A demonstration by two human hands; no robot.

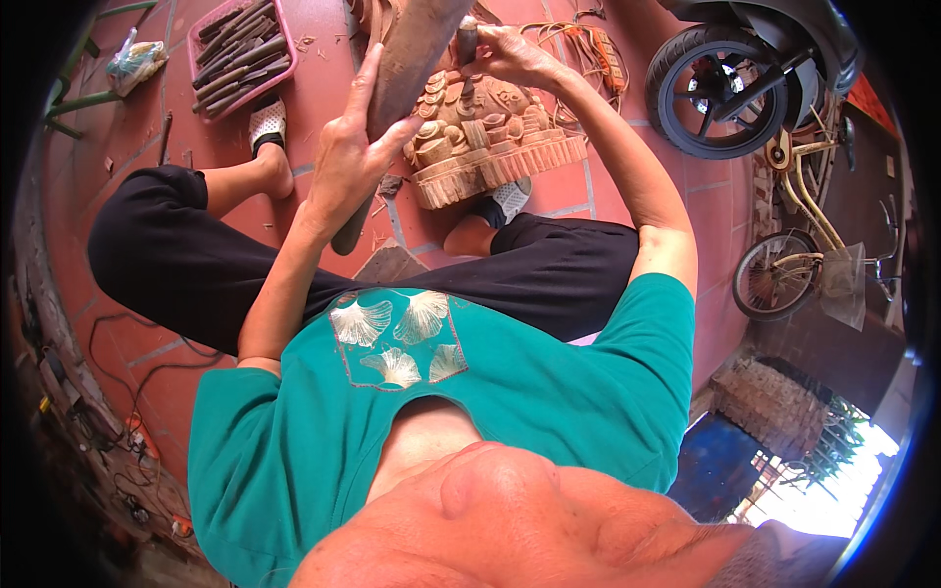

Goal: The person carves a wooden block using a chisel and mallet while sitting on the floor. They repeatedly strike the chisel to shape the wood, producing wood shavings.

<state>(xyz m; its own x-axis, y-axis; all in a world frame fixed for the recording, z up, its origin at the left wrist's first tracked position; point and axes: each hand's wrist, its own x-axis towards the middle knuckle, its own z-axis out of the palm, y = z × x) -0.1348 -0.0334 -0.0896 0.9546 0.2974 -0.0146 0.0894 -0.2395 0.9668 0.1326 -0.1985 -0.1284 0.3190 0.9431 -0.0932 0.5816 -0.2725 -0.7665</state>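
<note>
My left hand (345, 171) is wrapped round a thick wooden mallet (410, 61), shaped like a club. Its broad end rises past the top of the picture, and its narrow end points down toward my lap. Up by the far side of a carved wooden piece (490, 147), my right hand (518, 59) grips a chisel (467, 41) by its handle, held upright over the carving. The carving has rounded relief shapes and a fluted lower edge. Part of it lies behind the mallet, and where the chisel's tip meets the wood I cannot make out.
A pink basket (281, 80) full of chisels sits at the far left, near a plastic bag (137, 64). An orange power strip (613, 64) with cables lies beyond the carving. At the right stand a scooter wheel (711, 93) and a bicycle (784, 272). Wood chips dot the red-tiled floor.
</note>
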